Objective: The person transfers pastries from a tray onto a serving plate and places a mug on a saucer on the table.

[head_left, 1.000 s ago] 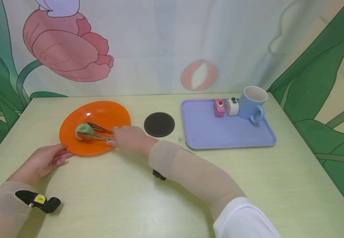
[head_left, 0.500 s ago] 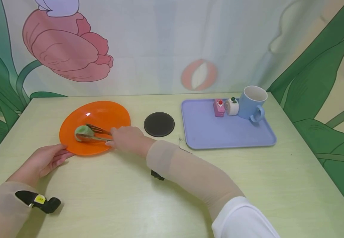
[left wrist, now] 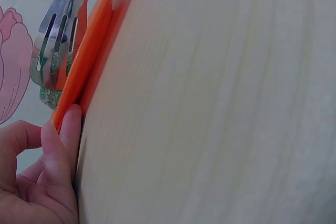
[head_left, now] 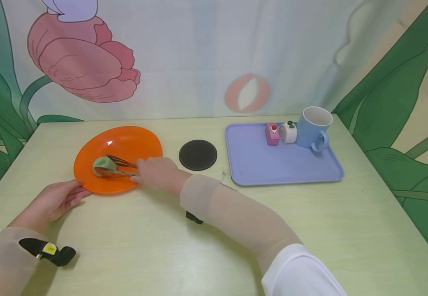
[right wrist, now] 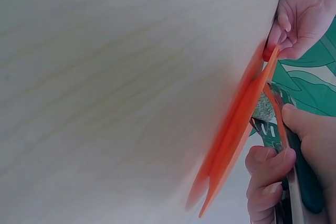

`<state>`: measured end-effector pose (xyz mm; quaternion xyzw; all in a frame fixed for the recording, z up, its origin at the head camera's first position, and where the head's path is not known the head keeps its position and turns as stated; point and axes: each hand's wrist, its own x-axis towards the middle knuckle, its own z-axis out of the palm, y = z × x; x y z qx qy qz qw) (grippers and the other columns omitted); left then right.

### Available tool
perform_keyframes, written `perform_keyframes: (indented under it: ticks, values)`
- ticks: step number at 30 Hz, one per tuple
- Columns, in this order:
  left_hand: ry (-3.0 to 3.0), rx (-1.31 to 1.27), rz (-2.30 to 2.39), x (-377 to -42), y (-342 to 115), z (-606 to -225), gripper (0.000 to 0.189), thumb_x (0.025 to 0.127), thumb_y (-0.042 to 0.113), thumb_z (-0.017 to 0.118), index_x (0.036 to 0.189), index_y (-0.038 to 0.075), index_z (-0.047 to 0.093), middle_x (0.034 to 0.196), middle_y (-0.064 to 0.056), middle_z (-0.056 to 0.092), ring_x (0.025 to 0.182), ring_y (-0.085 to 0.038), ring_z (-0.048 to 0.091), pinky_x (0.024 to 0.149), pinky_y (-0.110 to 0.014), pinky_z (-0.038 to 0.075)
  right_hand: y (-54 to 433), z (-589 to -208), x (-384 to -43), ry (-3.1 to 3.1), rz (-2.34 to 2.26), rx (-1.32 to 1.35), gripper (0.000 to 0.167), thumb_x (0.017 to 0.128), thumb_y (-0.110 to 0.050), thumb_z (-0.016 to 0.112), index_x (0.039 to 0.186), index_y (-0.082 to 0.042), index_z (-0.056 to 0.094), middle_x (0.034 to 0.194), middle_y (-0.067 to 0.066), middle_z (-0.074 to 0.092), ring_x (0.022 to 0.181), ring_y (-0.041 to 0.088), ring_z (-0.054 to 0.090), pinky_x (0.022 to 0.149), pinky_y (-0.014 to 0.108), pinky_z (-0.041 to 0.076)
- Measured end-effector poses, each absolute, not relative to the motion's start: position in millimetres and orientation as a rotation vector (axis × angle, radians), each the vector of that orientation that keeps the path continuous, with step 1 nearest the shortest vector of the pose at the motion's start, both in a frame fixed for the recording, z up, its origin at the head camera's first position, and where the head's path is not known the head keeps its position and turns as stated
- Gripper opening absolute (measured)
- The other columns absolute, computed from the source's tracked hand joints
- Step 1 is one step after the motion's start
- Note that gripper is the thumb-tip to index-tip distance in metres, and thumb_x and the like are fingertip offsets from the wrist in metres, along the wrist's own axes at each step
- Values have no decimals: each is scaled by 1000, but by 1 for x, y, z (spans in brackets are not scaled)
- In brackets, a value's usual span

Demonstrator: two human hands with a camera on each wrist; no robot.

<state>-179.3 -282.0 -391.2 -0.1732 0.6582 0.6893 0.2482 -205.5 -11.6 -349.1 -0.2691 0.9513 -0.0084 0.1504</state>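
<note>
An orange plate (head_left: 132, 144) lies at the left of the table, and my left hand (head_left: 62, 198) pinches its near-left rim between thumb and fingers. On the plate sits a small round green piece (head_left: 102, 163) with a speckled side, seen in the left wrist view. My right hand (head_left: 159, 174) grips a pair of slotted metal tongs (head_left: 124, 162). In the right wrist view the tongs' dark handles (right wrist: 308, 182) are in the palm. One tong head is on either side of the green piece; how firmly they press on it cannot be told.
A black round coaster (head_left: 198, 155) lies right of the plate. Farther right is a lavender tray (head_left: 262, 166) bearing a pink cake slice (head_left: 272, 136), a white cake roll (head_left: 289, 133) and a blue mug (head_left: 308, 130). A printed curtain (head_left: 184, 53) hangs behind the table.
My right hand and the tongs have shifted slightly left. The left hand, the plate and the green piece stay nearly where they were.
</note>
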Motion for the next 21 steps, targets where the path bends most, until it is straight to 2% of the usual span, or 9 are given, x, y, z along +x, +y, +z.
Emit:
perform_keyframes:
  ticks: [2,7,13,18,21]
  values:
    - [1794,-472,1879,-180,-282,-391,61,93,36,54,140,5,30,84,4,71,81,-7,68,69,-16,52,-12,-349,-206,2734,-20,-768,45,94,-54,41,117,-17,50,82,-5,55,72,12,56,57,25,47]
    - [1786,-478,1882,-180,-283,-392,53,93,36,54,134,8,36,84,4,71,81,-7,68,70,-16,52,-13,-349,-206,2733,-14,-771,46,94,-55,40,119,-17,50,84,-5,55,73,11,55,57,26,47]
    - [1785,-484,1875,-179,-282,-392,70,93,36,54,146,3,22,84,5,71,81,-7,68,70,-16,51,-15,-349,-207,2735,-9,-764,49,94,-55,40,123,-18,49,87,-6,55,75,11,55,59,26,48]
    - [1777,-484,1885,-179,-282,-391,47,95,34,53,131,9,38,84,4,71,81,-7,68,70,-16,52,-17,-351,-208,2743,-10,-757,48,94,-55,40,122,-17,49,86,-5,55,74,11,55,59,26,49]
    - [1779,-479,1883,-178,-283,-391,58,95,35,52,141,6,31,84,5,71,81,-7,68,71,-16,51,-18,-352,-209,2745,-9,-745,48,94,-55,39,121,-18,49,85,-5,55,74,11,55,59,26,49]
